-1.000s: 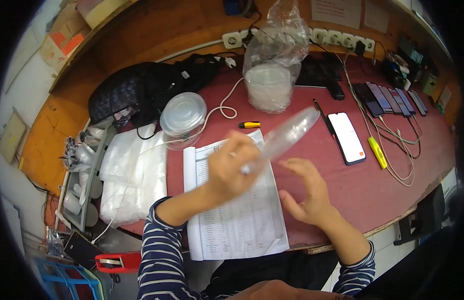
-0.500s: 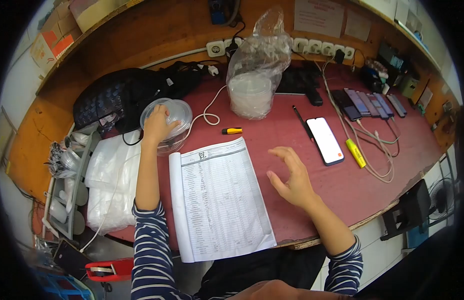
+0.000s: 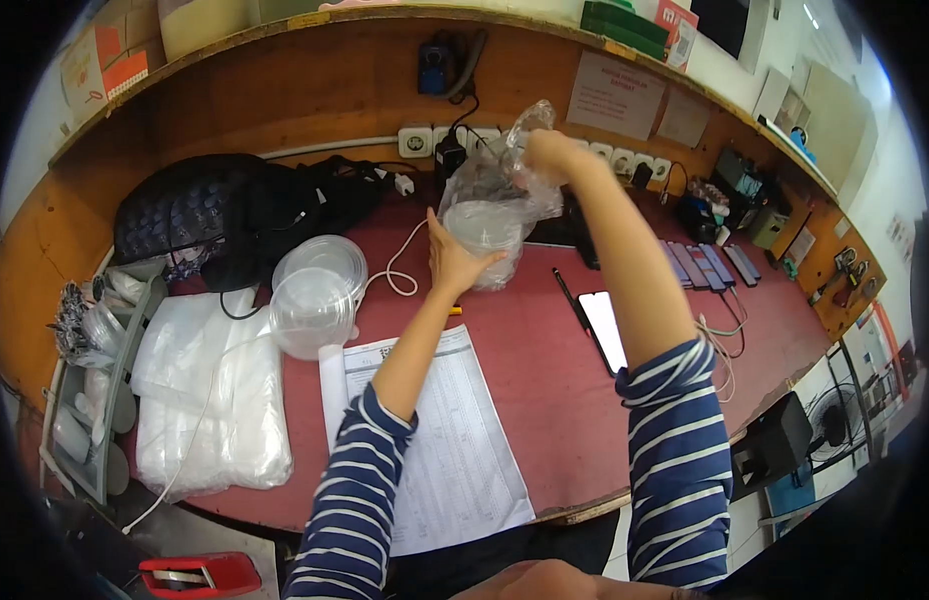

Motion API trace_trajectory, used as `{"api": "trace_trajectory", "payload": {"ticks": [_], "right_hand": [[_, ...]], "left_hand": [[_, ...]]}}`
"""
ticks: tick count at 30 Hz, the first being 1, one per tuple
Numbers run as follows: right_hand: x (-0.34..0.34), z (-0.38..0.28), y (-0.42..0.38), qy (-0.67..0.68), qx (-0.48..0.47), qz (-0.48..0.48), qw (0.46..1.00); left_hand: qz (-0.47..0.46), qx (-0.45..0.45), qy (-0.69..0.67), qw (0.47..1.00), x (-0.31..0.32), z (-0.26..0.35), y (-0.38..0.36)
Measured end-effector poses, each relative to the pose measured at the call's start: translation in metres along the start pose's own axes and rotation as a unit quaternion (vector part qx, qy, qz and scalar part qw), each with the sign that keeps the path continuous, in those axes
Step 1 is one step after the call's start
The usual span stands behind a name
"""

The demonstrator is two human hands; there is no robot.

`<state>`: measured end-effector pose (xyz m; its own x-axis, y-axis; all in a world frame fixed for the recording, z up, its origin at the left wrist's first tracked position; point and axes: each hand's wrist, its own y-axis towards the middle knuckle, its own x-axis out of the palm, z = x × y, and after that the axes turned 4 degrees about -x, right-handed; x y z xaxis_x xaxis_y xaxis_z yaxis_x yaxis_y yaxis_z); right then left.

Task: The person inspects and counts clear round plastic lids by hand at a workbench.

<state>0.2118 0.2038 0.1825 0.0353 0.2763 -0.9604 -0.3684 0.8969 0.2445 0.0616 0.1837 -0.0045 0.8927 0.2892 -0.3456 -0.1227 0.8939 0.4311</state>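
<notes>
A clear plastic bag (image 3: 482,188) with a stack of round translucent plastic lids or tubs (image 3: 485,226) in it stands at the back middle of the desk. My left hand (image 3: 457,262) is cupped against its lower front, thumb across the front and fingers along the left side. Slightly blurred, my right hand (image 3: 551,158) is closed on the bag's gathered top. Round clear plastic containers (image 3: 315,300) sit left of the bag, apart from both hands. Below lies a printed list on a sheaf of paper (image 3: 460,430), partly covered by my left forearm.
Flat plastic bags (image 3: 210,400) lie at the left beside a grey organizer (image 3: 110,400). A black backpack (image 3: 225,215) rests behind. On the right are a white-screened phone (image 3: 603,325), several more phones (image 3: 700,265) and cables. A red tape dispenser (image 3: 200,577) sits lower left.
My left hand has left the round containers and moved right to the bag. My right hand has reached up and forward to the bag's top. The camera view has shifted.
</notes>
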Motion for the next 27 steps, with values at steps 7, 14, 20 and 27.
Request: {"api": "trace_trajectory", "payload": {"ticks": [7, 14, 20, 27], "right_hand": [[0.092, -0.023, 0.017, -0.087, -0.047, -0.137, 0.986], [0.104, -0.046, 0.027, -0.189, -0.179, -0.064, 0.963], [0.14, 0.006, 0.032, -0.178, 0.008, -0.123, 0.976], [0.231, 0.083, 0.076, -0.119, -0.03, -0.057, 0.991]], "left_hand": [[0.025, 0.005, -0.033, 0.999, 0.004, -0.014, -0.019], [0.044, 0.047, -0.008, 0.998, 0.011, -0.019, -0.015], [0.032, 0.027, -0.014, 0.999, 0.007, -0.014, -0.015], [0.008, 0.029, -0.029, 0.999, 0.006, -0.014, -0.014]]}}
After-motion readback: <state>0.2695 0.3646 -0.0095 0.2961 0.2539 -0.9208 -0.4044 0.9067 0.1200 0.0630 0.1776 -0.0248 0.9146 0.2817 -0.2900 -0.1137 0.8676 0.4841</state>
